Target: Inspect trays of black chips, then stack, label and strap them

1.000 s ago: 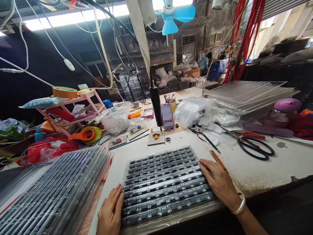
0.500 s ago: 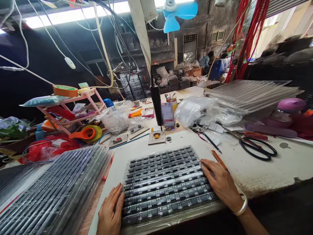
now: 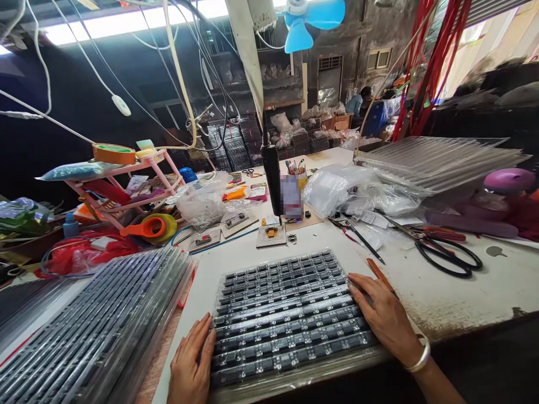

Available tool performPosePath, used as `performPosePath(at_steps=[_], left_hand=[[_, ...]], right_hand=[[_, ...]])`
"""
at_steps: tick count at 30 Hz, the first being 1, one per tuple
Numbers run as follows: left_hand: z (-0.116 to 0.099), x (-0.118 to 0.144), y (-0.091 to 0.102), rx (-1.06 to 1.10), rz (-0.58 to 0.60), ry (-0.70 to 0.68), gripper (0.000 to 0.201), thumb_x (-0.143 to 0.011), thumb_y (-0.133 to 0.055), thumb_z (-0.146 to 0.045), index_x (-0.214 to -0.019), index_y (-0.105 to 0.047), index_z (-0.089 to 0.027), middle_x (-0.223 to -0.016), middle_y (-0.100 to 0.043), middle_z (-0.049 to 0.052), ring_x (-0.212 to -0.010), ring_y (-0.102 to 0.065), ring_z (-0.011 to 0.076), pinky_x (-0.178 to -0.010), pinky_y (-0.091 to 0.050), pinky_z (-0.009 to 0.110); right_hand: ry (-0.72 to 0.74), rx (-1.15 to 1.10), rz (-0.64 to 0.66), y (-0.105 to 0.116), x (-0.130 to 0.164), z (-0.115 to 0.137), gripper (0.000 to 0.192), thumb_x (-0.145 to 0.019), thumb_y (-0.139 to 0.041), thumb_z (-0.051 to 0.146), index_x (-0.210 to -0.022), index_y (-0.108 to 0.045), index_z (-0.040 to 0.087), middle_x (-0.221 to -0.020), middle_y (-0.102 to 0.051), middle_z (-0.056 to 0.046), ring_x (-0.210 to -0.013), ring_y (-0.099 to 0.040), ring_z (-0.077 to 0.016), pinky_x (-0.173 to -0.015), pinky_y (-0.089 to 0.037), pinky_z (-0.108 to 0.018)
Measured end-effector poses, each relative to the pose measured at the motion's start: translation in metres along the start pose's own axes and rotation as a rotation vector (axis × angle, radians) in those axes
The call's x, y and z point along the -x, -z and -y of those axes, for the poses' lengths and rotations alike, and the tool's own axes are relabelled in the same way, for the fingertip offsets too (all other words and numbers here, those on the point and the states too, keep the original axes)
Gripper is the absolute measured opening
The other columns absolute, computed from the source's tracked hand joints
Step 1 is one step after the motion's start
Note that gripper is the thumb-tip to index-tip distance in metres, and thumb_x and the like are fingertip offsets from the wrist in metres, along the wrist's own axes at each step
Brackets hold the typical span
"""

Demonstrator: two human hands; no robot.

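Setting: cluttered workshop; a worn white table (image 3: 463,292) is seen under hanging cables and a blue fan (image 3: 309,22).
Tray: one clear plastic tray (image 3: 286,314) filled with rows of small dark parts is laid at the near edge of the table, about midway along it.
Left hand: the left hand (image 3: 191,365) is laid flat, fingers together and stretched forward, pressed against the tray's left side; nothing is gripped.
Right hand: the right hand (image 3: 385,317) is spread palm down over the tray's right edge, fingers loosely extended and resting on it; nothing is enclosed. One silver bangle (image 3: 419,356) is worn at the wrist.
Tray stacks: two are counted, one (image 3: 96,325) toward the near left corner, one (image 3: 438,160) toward the far right edge.
Scissors: one black pair (image 3: 446,252) is seen right of the tray, well apart from the right hand.
Tape rolls: one orange and one yellow (image 3: 154,227) are seen together toward the left edge; one more (image 3: 113,152) is set on a pink rack (image 3: 126,185).
Hanging tool: one black driver (image 3: 273,179) is suspended over the far middle of the table.
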State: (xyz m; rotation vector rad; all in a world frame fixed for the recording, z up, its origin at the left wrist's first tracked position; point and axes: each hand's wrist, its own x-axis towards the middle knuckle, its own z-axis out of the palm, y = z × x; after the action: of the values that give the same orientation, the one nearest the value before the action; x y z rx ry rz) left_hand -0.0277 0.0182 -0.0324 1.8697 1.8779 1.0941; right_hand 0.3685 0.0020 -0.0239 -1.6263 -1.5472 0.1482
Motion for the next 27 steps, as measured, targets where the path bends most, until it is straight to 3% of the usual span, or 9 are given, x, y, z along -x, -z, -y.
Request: performPosePath(at_steps=[27], left_hand=[[-0.0044,0.0019,0.0011,-0.014,0.021,0.034,0.057,-0.082,-0.045,-0.058,-0.12,-0.062,-0.019,-0.131,-0.058,0.006,-0.129,-0.045,0.0268,-0.114,-0.027,0.052]], right_hand=[[-0.023,-0.03,0.015,0.0005,-0.0003,-0.0001,0.04,-0.092,-0.042,0.044,-0.109,-0.064,0.015,-0.11,-0.067,-0.01,-0.103,-0.059,-0.0274,-0.092,-0.048,-0.049]])
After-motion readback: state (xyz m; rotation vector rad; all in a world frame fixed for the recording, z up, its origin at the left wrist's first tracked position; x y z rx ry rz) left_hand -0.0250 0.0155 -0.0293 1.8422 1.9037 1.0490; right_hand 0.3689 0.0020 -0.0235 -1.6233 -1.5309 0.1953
